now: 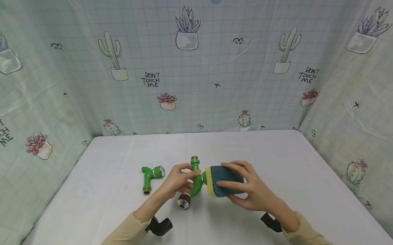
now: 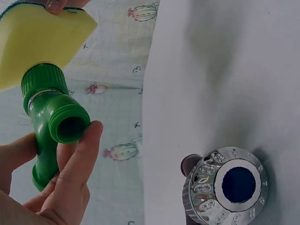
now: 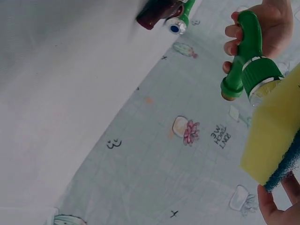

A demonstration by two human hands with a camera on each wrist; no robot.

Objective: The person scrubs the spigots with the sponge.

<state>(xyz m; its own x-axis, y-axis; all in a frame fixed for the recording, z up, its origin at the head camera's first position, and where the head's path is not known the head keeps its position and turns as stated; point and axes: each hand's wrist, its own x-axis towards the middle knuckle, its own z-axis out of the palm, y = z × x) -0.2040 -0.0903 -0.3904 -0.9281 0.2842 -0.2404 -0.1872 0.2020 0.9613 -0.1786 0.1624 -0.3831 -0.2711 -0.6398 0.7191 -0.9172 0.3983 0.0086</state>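
Observation:
My left hand (image 1: 179, 181) holds a green tap (image 1: 196, 182) by its body, with the thumb and fingers around it. The tap has a brassy threaded end and, on one side, a ribbed green collar with a knob. In my right hand (image 1: 250, 187) is a sponge (image 1: 230, 180), yellow with a dark blue scouring side. The fingers grip it from the blue side, and its yellow face (image 3: 269, 136) lies against the tap's knob end. The left wrist view shows the tap's open threaded mouth (image 2: 70, 126) beside a left fingertip. The sponge hides the knob's face.
A brown tap with a silvery knob (image 1: 184, 201) lies on the white table (image 1: 121, 213) just below my left hand. Farther left lies a second green tap (image 1: 147, 177) with a silvery knob. A cactus-print cloth (image 1: 201, 89) hangs around the table. Black wrist cameras (image 1: 159, 226) sit near both sleeves.

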